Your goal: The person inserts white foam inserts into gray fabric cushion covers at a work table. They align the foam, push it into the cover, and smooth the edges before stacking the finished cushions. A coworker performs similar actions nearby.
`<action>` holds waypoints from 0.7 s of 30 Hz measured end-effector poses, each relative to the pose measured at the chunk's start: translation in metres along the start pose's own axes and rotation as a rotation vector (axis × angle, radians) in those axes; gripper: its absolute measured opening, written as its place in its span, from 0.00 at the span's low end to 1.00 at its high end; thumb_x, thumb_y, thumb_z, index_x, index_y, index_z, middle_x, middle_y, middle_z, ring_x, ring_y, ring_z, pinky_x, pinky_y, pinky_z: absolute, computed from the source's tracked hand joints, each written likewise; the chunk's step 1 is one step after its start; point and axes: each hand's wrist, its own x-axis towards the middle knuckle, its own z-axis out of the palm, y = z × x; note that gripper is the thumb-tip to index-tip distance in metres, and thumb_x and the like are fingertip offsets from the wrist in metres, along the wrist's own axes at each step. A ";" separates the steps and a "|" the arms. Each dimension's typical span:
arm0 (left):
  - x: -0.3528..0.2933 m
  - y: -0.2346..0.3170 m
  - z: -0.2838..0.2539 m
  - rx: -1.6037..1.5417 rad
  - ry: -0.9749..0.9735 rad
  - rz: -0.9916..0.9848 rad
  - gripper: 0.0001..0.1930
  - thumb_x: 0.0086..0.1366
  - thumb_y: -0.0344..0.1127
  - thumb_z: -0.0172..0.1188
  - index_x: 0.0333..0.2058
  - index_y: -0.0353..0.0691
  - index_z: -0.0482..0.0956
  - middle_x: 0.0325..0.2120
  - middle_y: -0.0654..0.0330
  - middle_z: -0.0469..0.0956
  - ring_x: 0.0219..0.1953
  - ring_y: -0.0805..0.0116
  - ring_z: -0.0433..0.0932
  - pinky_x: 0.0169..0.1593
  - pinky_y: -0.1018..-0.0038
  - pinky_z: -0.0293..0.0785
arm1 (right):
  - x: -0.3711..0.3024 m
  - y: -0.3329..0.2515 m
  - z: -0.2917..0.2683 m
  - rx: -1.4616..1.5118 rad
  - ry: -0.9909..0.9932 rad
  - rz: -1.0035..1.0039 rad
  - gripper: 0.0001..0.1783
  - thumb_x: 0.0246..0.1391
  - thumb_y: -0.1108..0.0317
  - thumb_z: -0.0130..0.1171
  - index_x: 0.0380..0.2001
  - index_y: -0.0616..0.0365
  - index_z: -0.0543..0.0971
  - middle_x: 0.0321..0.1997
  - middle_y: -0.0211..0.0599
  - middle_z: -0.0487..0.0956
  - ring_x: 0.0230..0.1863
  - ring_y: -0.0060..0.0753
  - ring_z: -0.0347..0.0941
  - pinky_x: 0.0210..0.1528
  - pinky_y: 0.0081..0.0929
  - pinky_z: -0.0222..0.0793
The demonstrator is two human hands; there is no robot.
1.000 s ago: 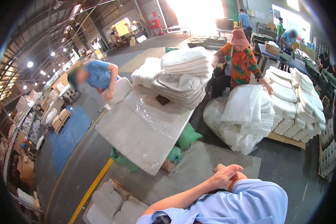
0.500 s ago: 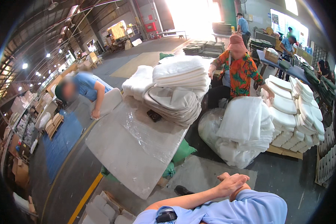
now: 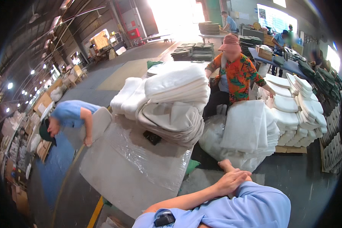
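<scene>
My arms are crossed in front of me at the lower middle. My left hand (image 3: pixel 233 181) lies across my right forearm, its fingers stretched out and fairly flat, with no object in it. Past it shows part of my right hand (image 3: pixel 226 165); its fingers are too hidden to read. Nearest to my hands is a stack of white padding sheets (image 3: pixel 241 129) in a clear plastic bag (image 3: pixel 212 138). Ahead and left, a grey board-topped table (image 3: pixel 121 178) carries folded white padding (image 3: pixel 174 83), folded beige sheets (image 3: pixel 174 121) and a small dark item (image 3: pixel 152 137).
A person in a pink hat (image 3: pixel 231 72) stands between the padding and stacked white cushions (image 3: pixel 287 104), one hand on the cushions. At left, a person in blue (image 3: pixel 70 114) bends over a grey pad (image 3: pixel 98 123). More people work at a blue table (image 3: pixel 288 67) behind.
My view has shifted, and my crossed arms now sit higher in it. The person at left has bent lower. The person in the pink hat stays by the cushions.
</scene>
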 end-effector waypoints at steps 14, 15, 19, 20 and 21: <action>-0.103 -0.057 -0.201 -0.193 1.005 -0.332 0.15 0.80 0.37 0.59 0.55 0.33 0.85 0.25 0.73 0.74 0.25 0.87 0.65 0.29 0.83 0.61 | 0.108 -0.278 -0.334 1.465 0.169 -0.464 0.15 0.63 0.60 0.67 0.47 0.58 0.83 0.36 0.30 0.82 0.27 0.25 0.76 0.25 0.28 0.72; -0.119 -0.062 -0.212 -0.216 1.113 -0.355 0.13 0.79 0.36 0.60 0.53 0.33 0.86 0.24 0.73 0.75 0.24 0.87 0.65 0.28 0.82 0.60 | 0.112 -0.289 -0.367 1.390 0.248 -0.460 0.19 0.62 0.58 0.69 0.50 0.58 0.82 0.38 0.31 0.82 0.29 0.25 0.77 0.27 0.29 0.73; -0.147 -0.066 -0.223 -0.445 1.454 -0.425 0.13 0.79 0.39 0.60 0.47 0.35 0.86 0.14 0.75 0.64 0.13 0.85 0.54 0.18 0.78 0.51 | 0.151 -0.298 -0.437 1.125 0.378 -0.305 0.38 0.55 0.47 0.76 0.60 0.60 0.77 0.47 0.39 0.83 0.39 0.31 0.81 0.32 0.33 0.77; -0.153 -0.065 -0.222 -0.456 1.543 -0.491 0.13 0.79 0.39 0.59 0.47 0.35 0.86 0.13 0.74 0.62 0.13 0.84 0.54 0.18 0.77 0.52 | 0.165 -0.303 -0.437 1.098 0.289 -0.294 0.40 0.54 0.46 0.77 0.61 0.61 0.76 0.49 0.41 0.83 0.40 0.32 0.81 0.33 0.34 0.76; -0.162 -0.060 -0.219 -0.399 1.565 -0.556 0.16 0.79 0.43 0.59 0.48 0.37 0.86 0.15 0.71 0.67 0.15 0.80 0.60 0.20 0.74 0.58 | 0.168 -0.316 -0.439 1.056 0.273 -0.300 0.39 0.54 0.46 0.77 0.60 0.61 0.77 0.48 0.41 0.84 0.40 0.32 0.81 0.35 0.35 0.76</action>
